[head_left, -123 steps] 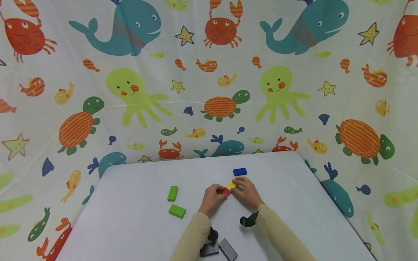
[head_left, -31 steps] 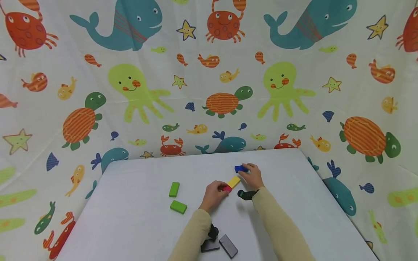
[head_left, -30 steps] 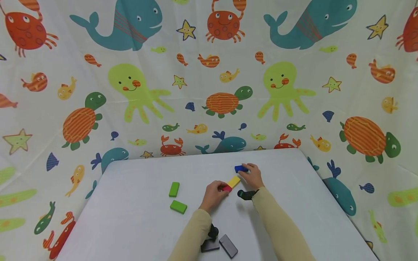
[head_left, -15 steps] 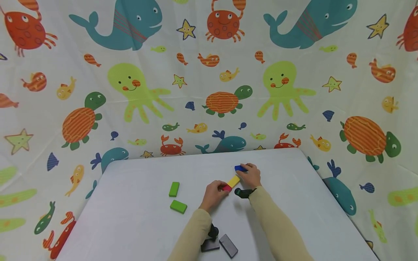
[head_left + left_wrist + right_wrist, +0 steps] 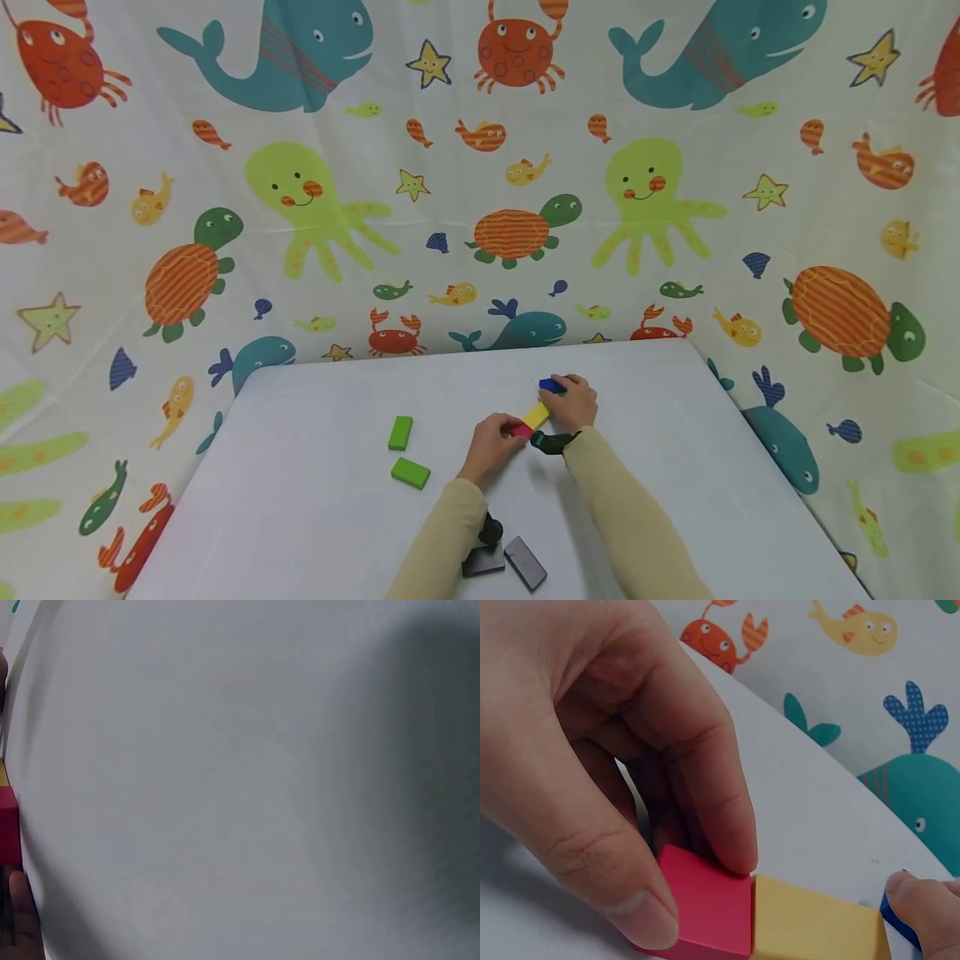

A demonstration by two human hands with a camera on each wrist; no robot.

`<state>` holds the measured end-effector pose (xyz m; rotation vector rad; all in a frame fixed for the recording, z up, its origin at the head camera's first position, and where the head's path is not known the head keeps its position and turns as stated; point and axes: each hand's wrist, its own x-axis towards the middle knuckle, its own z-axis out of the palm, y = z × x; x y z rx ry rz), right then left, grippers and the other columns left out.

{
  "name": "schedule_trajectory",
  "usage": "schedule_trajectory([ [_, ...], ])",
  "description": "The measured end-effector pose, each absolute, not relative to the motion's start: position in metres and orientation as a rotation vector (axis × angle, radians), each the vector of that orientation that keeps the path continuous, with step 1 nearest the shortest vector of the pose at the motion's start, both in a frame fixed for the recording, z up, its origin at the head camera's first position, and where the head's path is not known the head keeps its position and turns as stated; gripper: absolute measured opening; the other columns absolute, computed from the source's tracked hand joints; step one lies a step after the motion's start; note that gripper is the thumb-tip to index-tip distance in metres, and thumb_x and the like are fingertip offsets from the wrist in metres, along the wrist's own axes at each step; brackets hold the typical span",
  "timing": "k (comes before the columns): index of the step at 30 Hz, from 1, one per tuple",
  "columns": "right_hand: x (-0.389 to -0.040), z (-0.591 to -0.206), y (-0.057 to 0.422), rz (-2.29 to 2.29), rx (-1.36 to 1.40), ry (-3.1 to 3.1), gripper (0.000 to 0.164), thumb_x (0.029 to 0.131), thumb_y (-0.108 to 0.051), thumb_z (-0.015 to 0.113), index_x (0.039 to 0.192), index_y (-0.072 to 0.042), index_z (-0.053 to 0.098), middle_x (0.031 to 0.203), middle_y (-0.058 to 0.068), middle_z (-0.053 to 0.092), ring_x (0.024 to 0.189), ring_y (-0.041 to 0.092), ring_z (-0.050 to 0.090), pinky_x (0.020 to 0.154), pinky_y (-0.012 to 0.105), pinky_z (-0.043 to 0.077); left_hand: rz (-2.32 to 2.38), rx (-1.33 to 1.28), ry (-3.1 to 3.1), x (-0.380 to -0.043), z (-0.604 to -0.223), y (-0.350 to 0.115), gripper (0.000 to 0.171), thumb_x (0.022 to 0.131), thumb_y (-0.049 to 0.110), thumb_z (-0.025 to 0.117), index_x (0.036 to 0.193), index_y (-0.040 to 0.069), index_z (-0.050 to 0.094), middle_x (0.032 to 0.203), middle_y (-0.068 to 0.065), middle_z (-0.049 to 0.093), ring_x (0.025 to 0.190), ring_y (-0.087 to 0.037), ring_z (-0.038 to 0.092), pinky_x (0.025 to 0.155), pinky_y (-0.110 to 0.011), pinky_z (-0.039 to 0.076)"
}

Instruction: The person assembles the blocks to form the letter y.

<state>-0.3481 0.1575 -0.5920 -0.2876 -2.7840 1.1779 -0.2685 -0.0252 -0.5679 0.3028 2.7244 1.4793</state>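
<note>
My left hand (image 5: pixel 491 446) pinches a red block (image 5: pixel 521 431) between thumb and fingers on the white table. End to end with it lies a yellow block (image 5: pixel 537 416); the right wrist view shows the red block (image 5: pixel 709 904) and yellow block (image 5: pixel 817 919) meeting face to face. My right hand (image 5: pixel 573 402) grips a blue block (image 5: pixel 551 385) just past the yellow block's far end, its fingers covering part of the blue. In the right wrist view, a thumb (image 5: pixel 907 891) lies against the blue block (image 5: pixel 901 919). The red block (image 5: pixel 9 829) shows at the left wrist view's edge.
Two green blocks (image 5: pixel 410 472) lie to the left of my hands. Nearer me are two grey blocks (image 5: pixel 525 563), one partly behind the left wrist's black camera (image 5: pixel 491 531). A sea-animal curtain (image 5: pixel 442 208) hangs behind the table (image 5: pixel 322 517).
My right hand has let go of the yellow block and taken hold of the blue one. Lately it has turned, its wrist swinging left. My left hand stays on the red block.
</note>
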Motion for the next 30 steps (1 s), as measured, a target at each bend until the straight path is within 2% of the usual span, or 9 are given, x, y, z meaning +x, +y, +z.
schedule_trajectory([
  [9, -0.344, -0.587, 0.153, 1.188, -0.331, -2.754, 0.055, 0.083, -0.043, 0.072, 0.127, -0.012, 0.064, 0.137, 0.022, 0.048, 0.121, 0.044, 0.04, 0.099, 0.061, 0.035, 1.475, 0.33, 2.75, -0.269, -0.57, -0.026, 0.026, 0.083, 0.009, 0.077, 0.106, 0.001, 0.069, 0.097, -0.006, 0.064, 0.085, -0.017, 0.055, 0.078, -0.03, 0.049],
  [21, -0.344, -0.582, 0.155, 1.296, -0.378, -2.717, 0.046, 0.085, -0.027, 0.071, 0.126, -0.007, 0.063, 0.138, 0.025, 0.045, 0.123, 0.045, 0.038, 0.102, 0.06, 0.036, 1.466, 0.294, 2.736, -0.269, -0.57, -0.024, 0.027, 0.084, 0.009, 0.077, 0.108, 0.002, 0.069, 0.098, -0.004, 0.064, 0.086, -0.015, 0.055, 0.08, -0.03, 0.05],
  [30, -0.339, -0.569, 0.169, 1.376, -0.215, -2.69, 0.046, 0.09, -0.023, 0.07, 0.129, -0.001, 0.061, 0.135, 0.023, 0.053, 0.128, 0.04, 0.045, 0.105, 0.055, 0.036, 1.465, 0.343, 2.782, -0.27, -0.573, -0.025, 0.025, 0.082, 0.007, 0.078, 0.106, 0.002, 0.07, 0.096, -0.005, 0.064, 0.083, -0.014, 0.054, 0.076, -0.027, 0.049],
])
